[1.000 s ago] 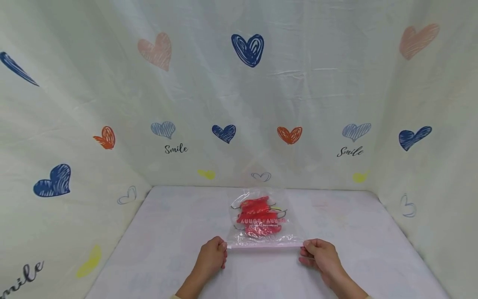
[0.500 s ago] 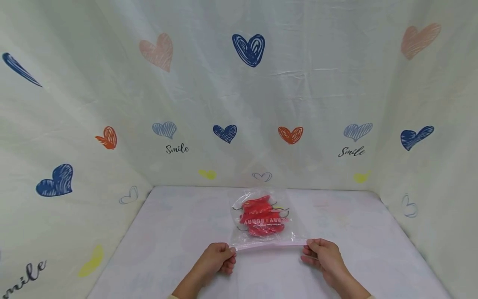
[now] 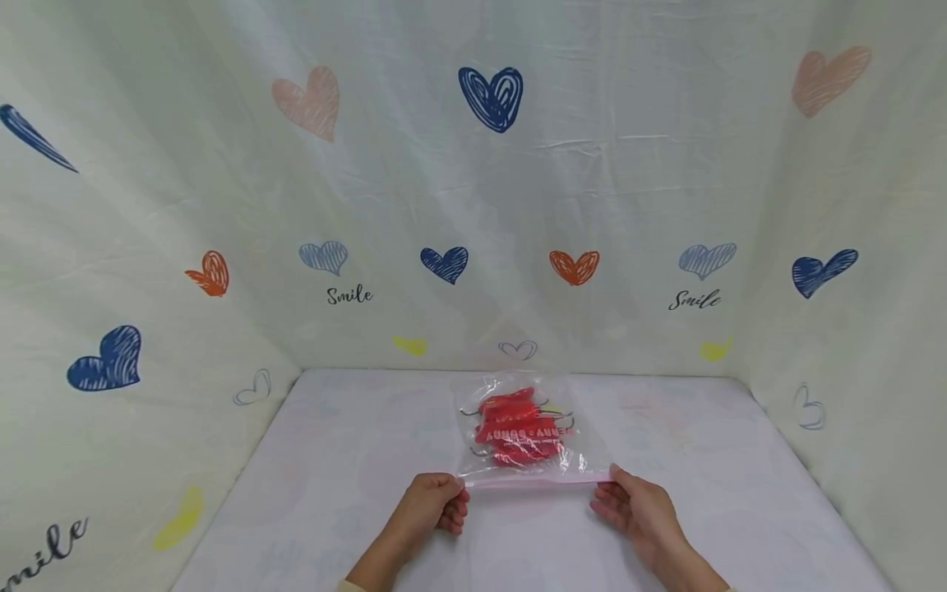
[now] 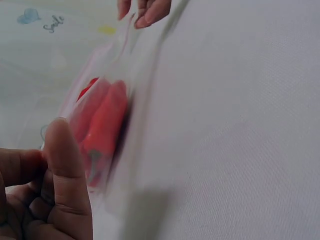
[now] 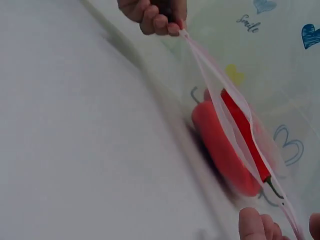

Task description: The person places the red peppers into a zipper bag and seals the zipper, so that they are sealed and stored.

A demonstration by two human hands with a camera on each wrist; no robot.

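Note:
A clear zip bag (image 3: pixel 584 460) with a pale pink strip along its near edge lies on the white table, printed with lettering. Inside it are several red chili peppers (image 3: pixel 518 432) with thin dark stems. My left hand (image 3: pixel 429 506) pinches the near left corner between thumb and forefinger. At the near right corner, my right hand (image 3: pixel 642 514) grips the strip with its thumb on top. The right wrist view shows the bag's mouth (image 5: pixel 227 117) parted into a narrow slit, a red pepper (image 5: pixel 245 135) visible through it. The left wrist view shows peppers (image 4: pixel 105 120) through the film.
The table (image 3: pixel 333 444) is covered in white cloth. A pale curtain (image 3: pixel 592 181) printed with hearts and "Smile" lettering surrounds its back and both sides.
My left hand has shifted slightly right along with the bag's left corner. The pink strip, slanted and bowed half a second ago, now runs straighter. My right hand keeps its corner, having moved only slightly.

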